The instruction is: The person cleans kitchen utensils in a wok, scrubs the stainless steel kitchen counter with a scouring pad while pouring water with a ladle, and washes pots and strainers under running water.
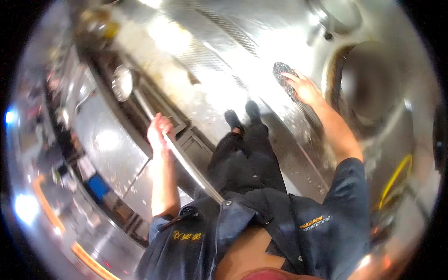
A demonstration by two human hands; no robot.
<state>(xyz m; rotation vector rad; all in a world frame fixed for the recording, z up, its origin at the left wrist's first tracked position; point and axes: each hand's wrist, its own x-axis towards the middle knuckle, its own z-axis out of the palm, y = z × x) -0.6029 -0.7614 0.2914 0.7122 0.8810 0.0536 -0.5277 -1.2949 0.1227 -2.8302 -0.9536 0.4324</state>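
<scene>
While the ladle [122, 84] is gripped by its handle [191, 168] in the left hand [160, 129], a dark scouring pad [280, 72] is partly covered by the right hand [305, 90] on the steel counter [291, 44]; whether it is pinched cannot be told. Flat, even pressure seems best.

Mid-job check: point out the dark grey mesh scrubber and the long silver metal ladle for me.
Dark grey mesh scrubber [280, 71]: head view, on its exposed upper surface.
Long silver metal ladle [187, 162]: head view, on its straight handle.
</scene>
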